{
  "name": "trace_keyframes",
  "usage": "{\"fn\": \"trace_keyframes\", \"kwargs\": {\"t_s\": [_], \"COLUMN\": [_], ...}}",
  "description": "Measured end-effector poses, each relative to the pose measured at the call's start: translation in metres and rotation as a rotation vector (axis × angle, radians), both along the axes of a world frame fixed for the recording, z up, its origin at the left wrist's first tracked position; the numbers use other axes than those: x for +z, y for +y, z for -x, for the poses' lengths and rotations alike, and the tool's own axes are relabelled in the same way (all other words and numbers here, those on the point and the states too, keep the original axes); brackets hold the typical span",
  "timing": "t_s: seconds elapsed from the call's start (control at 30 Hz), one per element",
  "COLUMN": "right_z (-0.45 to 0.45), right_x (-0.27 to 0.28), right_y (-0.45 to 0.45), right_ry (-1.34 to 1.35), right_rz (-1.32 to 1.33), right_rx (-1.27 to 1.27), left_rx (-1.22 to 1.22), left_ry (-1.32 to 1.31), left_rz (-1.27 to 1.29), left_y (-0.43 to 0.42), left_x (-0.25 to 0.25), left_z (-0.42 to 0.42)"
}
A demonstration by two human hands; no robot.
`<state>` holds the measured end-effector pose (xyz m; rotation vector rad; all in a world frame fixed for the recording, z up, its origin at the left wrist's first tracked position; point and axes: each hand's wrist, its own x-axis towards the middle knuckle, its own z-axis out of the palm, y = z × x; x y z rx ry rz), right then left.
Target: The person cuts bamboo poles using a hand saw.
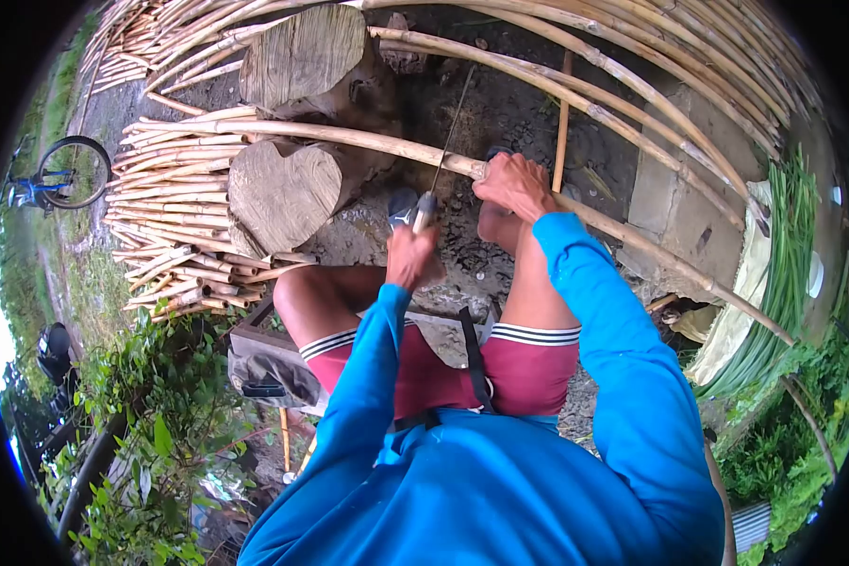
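Blue shirt (pixel 472 491) fills my foreground; the left hand (pixel 408 257) closes round the saw (pixel 426 215), blade across the pole (pixel 377 141), right of the log (pixel 283 193). The right hand (pixel 516 186) clasps the pole nearby; if it rolled, teeth could skip into those fingers.

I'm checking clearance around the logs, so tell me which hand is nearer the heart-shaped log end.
Left. The left hand grips the tool handle to the right of the heart-shaped log end; the right hand holds the pole, farther right.
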<state>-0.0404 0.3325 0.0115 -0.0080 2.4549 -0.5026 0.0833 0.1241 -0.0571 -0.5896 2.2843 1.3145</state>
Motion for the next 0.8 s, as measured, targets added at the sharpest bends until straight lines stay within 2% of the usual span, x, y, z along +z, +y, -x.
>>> {"fn": "trace_keyframes", "kwargs": {"t_s": [0.03, 0.07, 0.1, 0.17, 0.23, 0.33, 0.37, 0.4, 0.43, 0.47, 0.57, 0.6, 0.63, 0.7, 0.73, 0.8], "right_z": [0.004, 0.006, 0.006, 0.007, 0.003, 0.002, 0.005, 0.004, 0.010, 0.011, 0.007, 0.014, 0.020, 0.018, 0.015, 0.009], "right_x": [-0.001, 0.000, -0.001, -0.002, 0.000, -0.004, -0.003, -0.006, 0.002, 0.003, -0.001, -0.001, 0.000, 0.002, 0.002, -0.003], "right_y": [0.002, 0.005, 0.005, 0.005, 0.001, -0.004, -0.004, -0.003, 0.001, 0.002, 0.004, 0.004, 0.002, 0.001, -0.002, -0.002], "right_ry": [0.028, 0.053, 0.051, 0.055, 0.052, 0.035, 0.022, 0.059, -0.027, -0.007, 0.008, 0.043, 0.052, -0.001, 0.012, -0.014], "right_rz": [-0.002, -0.001, 0.004, 0.030, 0.018, 0.027, 0.041, -0.002, 0.025, 0.024, 0.021, 0.026, 0.036, 0.016, 0.001, 0.007], "right_rx": [-0.013, 0.002, 0.001, -0.005, -0.001, -0.006, -0.004, -0.022, -0.002, 0.003, -0.006, -0.019, -0.016, 0.005, -0.012, 0.009], "left_rx": [-0.121, -0.080, 0.045, 0.074, 0.115, -0.426, -0.579, -0.288, 0.006, 0.096, 0.054, 0.109, 0.073, 0.108, 0.073, 0.069], "left_ry": [0.281, -0.091, -0.207, -0.242, -0.277, 0.188, 0.254, 0.061, -0.134, -0.232, -0.313, -0.360, -0.238, -0.213, -0.275, -0.282], "left_rz": [0.103, 0.088, 0.060, 0.012, 0.078, 0.216, 0.373, 0.253, 0.122, 0.031, 0.116, 0.110, 0.091, 0.135, 0.105, 0.047], "left_y": [-0.007, -0.006, -0.010, -0.016, -0.005, -0.002, 0.002, 0.000, -0.002, -0.008, -0.014, -0.019, -0.017, -0.014, -0.018, -0.013], "left_x": [-0.007, 0.037, 0.054, 0.069, 0.058, 0.020, 0.027, 0.031, 0.037, 0.053, 0.071, 0.030, 0.019, 0.023, 0.028, 0.077], "left_z": [-0.026, -0.039, -0.061, -0.070, -0.031, 0.013, 0.017, 0.002, -0.032, -0.054, -0.031, -0.034, -0.034, -0.038, -0.046, -0.044]}}
